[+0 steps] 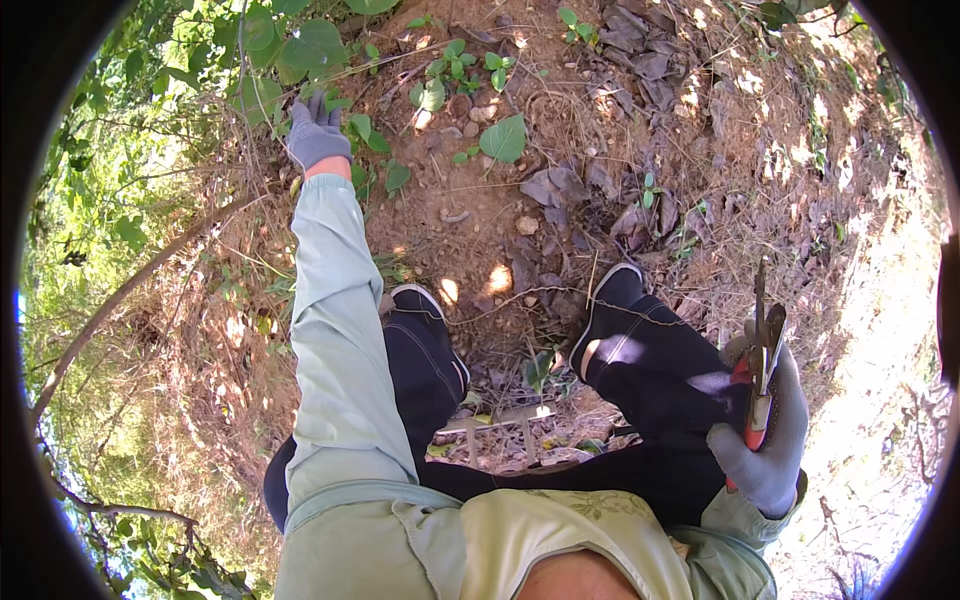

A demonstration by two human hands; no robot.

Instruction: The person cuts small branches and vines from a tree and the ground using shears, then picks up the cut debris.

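In a grey knit glove, my left hand (319, 135) reaches out at the upper left among green leaves and thin stems. Its fingertips are partly lost behind the foliage, so whether they hold a stem cannot be made out. A broad heart-shaped leaf (313, 46) hangs just beyond the fingers. My right hand (784, 435), gloved the same way, is near my right knee. It grips red-handled pruning shears (761, 367), whose dark metal blades point away from me. The shears are clear of the plants.
Brown soil with stones and dry leaves (555, 187) spreads before my shoes (611, 289). A small green plant (504, 140) grows there. A bent woody branch (135, 277) arches along the left side. Between my legs are light-coloured bars (495, 424) near the ground.
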